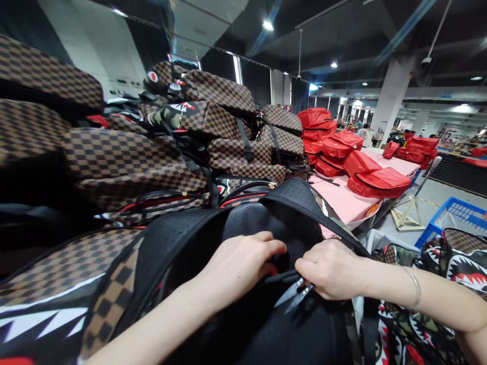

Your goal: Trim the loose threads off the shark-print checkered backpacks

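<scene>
A backpack with a black padded back panel and black shoulder straps lies in front of me. My left hand presses on the black fabric, fingers curled over a fold. My right hand grips small thread snips, whose metal blades point down-left at the fabric just below my left hand. A thin bracelet circles my right wrist.
Brown checkered backpacks with shark-mouth prints are piled high at left and behind. Red bags are stacked on a pink table. A blue crate and more shark-print bags sit at right.
</scene>
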The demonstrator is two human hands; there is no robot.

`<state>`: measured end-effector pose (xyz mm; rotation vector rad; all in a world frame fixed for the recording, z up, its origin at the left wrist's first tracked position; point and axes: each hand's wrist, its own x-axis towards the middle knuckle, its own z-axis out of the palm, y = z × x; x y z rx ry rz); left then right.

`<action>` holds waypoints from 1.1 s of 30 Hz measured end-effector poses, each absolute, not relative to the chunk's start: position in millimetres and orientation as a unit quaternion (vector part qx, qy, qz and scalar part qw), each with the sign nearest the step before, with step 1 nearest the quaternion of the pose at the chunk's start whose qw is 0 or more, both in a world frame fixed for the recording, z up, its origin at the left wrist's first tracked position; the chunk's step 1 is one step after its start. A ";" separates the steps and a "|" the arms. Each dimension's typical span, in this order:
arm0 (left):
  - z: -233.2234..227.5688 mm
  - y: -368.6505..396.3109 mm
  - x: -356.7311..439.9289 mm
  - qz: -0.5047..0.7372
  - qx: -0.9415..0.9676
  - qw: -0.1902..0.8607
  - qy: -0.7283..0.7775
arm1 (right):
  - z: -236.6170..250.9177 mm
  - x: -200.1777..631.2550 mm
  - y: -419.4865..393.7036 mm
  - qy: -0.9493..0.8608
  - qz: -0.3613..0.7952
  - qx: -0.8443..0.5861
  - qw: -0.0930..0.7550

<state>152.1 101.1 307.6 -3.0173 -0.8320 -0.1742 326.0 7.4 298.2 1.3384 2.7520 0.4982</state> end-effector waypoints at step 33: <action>265.0 83.1 126.8 -0.170 -0.880 -0.166 -0.412 | 325.5 307.3 44.3 0.881 0.151 0.449 0.003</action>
